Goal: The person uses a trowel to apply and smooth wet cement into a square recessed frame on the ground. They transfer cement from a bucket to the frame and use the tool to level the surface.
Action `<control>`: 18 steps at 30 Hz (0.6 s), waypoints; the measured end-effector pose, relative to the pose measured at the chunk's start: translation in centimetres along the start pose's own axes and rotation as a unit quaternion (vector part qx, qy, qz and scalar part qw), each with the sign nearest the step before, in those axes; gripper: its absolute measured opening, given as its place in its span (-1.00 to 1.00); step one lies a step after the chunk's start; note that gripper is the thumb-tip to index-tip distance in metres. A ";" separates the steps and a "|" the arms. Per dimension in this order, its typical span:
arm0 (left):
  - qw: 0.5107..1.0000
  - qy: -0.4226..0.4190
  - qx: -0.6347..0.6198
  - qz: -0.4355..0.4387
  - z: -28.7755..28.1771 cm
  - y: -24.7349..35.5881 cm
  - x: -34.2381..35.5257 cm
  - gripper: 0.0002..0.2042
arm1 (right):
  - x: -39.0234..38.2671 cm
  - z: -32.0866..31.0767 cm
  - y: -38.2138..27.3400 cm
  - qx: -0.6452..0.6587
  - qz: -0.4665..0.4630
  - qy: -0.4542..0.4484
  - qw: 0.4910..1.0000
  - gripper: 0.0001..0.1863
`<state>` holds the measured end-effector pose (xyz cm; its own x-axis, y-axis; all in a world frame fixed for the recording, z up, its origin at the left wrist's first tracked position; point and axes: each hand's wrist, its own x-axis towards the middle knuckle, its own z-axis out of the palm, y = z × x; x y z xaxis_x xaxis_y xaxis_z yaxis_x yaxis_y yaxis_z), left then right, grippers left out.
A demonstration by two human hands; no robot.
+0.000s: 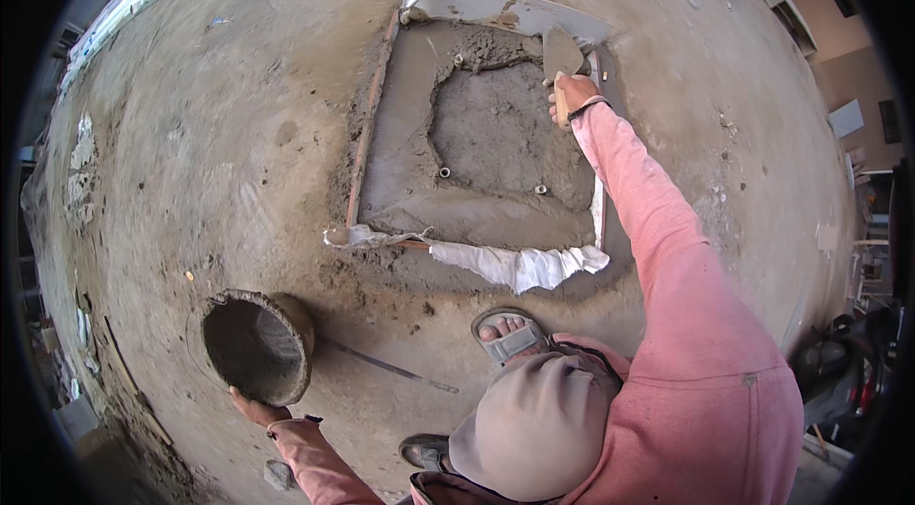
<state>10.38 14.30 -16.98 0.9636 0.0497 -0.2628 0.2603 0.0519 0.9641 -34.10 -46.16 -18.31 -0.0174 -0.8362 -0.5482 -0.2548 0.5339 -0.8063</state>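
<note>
— Wet grey mortar (496, 138) fills the square frame (367, 138); right hand (572, 95) wraps tight round a trowel (562, 55) at its far corner.
— And the left hand (255, 408)?
— Fingers gripping the rim of a mortar-caked bucket (259, 345) on the floor, well apart.

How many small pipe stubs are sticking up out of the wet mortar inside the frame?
3. One pipe stub near the far edge, one at the near left of the rough centre patch, one at the near right. Others may be buried under mortar.
</note>
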 end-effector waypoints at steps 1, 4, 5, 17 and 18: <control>1.000 0.004 0.006 0.008 0.1 0.1 -0.2 -0.52 | -0.4 -0.2 1.0 0.099 -0.010 -0.054 0.994 -0.59; 1.000 -0.023 -0.005 -0.005 -1.1 -1.4 1.8 -0.54 | 0.9 1.5 4.3 0.288 -0.009 -0.110 0.951 -0.62; 0.999 -0.031 -0.006 -0.008 -0.6 -2.0 1.8 -0.54 | 2.9 1.2 5.3 0.293 0.044 -0.138 0.945 -0.63; 0.993 0.036 0.116 -0.009 5.6 3.5 -5.6 -0.56 | -1.8 -0.2 3.1 -0.584 -0.299 -0.045 0.753 -0.66; 0.994 0.043 0.103 -0.012 5.5 3.2 -5.3 -0.57 | -1.5 -0.4 2.7 -0.599 -0.301 -0.046 0.741 -0.67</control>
<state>6.50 8.73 -12.27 0.9505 0.1369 -0.2790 0.2984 -0.1509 0.9424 -35.12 -43.50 -19.62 0.4994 -0.8362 -0.2266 -0.8658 -0.4721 -0.1656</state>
